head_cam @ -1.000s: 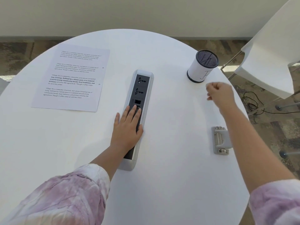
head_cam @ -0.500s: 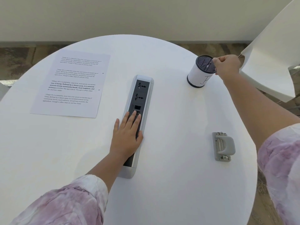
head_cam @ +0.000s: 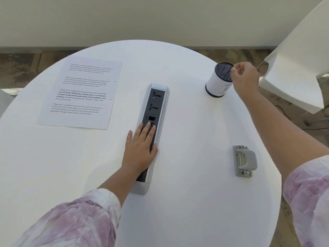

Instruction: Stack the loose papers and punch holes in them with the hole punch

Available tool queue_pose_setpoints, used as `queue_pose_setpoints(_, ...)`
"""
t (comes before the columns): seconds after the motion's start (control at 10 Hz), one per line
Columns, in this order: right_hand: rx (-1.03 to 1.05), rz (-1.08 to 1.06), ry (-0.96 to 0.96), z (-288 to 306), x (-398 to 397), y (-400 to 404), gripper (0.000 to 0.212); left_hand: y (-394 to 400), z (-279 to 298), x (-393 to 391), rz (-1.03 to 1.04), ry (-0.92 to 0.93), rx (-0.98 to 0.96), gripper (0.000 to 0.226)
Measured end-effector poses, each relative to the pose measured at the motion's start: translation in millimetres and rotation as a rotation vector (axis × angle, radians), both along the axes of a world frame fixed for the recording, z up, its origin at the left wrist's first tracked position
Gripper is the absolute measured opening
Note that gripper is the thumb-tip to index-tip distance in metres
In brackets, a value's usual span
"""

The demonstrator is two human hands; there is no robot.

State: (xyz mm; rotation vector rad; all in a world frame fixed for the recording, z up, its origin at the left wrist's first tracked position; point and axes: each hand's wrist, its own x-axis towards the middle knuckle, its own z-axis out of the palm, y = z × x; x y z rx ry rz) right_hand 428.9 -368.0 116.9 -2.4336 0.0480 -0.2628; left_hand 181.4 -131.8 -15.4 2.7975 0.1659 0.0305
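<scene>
White and round, the smooth table (head_cam: 178, 211) carries everything in front of you. Your left hand (head_cam: 139, 149) lies flat with its fingers straight and together, resting on the near part of the long grey-framed black power socket strip (head_cam: 156, 104) set into the middle of the tabletop, with the palm partly on the table beside it. Your right hand (head_cam: 246, 78) is stretched out to the far right, its fingers curled, with thumb and fingertips pinched at the rim of the white cylindrical holder with a dark mesh inside (head_cam: 219, 82); whether something small sits between the fingertips, you cannot tell from this view. The stack of white printed paper sheets (head_cam: 81, 93) lies flat on the far left of the table, well apart from both hands, its edges lined up so that it looks like one sheet, and two small dots show near its right edge. The grey metal-and-plastic hole punch (head_cam: 244, 160) sits on the right side of the table near the edge, under your right forearm but not touched by it, well apart from the paper. A white plastic chair (head_cam: 299, 56) stands just beyond the table at the right, near the holder. Both your sleeves are of a pink-and-white tie-dye cloth.
</scene>
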Motion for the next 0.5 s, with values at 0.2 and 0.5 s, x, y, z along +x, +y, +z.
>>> queue_pose_setpoints(0.2,-0.066,0.176,-0.082,-12,-50,12,0.045,1,5,0,-0.021,0.088,0.012,0.068)
queue_pose_setpoints(0.5,-0.27,0.326,-0.065,-48,-153,38,0.07,18,15,-22,-0.095,0.113,-0.011,0.082)
